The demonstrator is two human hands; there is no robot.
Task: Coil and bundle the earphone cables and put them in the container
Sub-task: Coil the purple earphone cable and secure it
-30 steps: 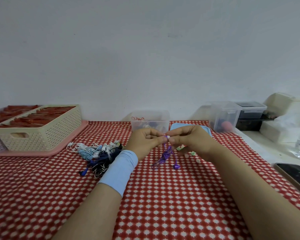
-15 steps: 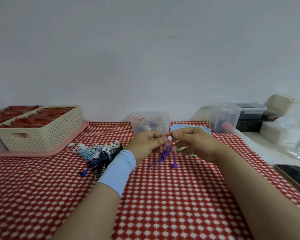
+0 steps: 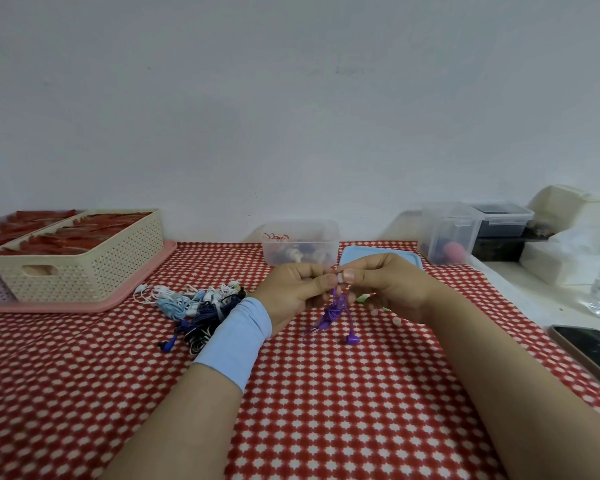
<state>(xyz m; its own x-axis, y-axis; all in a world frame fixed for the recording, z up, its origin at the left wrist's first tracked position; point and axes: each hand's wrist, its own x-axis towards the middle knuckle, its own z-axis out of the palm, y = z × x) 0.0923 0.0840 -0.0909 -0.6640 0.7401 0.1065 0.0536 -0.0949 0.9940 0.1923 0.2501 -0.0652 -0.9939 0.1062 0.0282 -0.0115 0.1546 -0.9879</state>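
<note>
Purple earphone cable (image 3: 334, 311) dangles half-coiled, pinched by left hand (image 3: 297, 292) and right hand (image 3: 388, 287); a loose pinch could unravel it.

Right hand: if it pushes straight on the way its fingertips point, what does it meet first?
The left hand. The right hand points its fingertips at that thumb, with only a small white piece pinched between them, it seems.

The tabletop (image 3: 326, 410) is covered in red cloth dotted with white. The earphone cable (image 3: 333, 311) is purple. At nine o'clock from it lie white, pale-blue and navy cables (image 3: 187, 303), and at ten o'clock a cream basket (image 3: 94, 271) on a pink tray (image 3: 49, 307).
</note>
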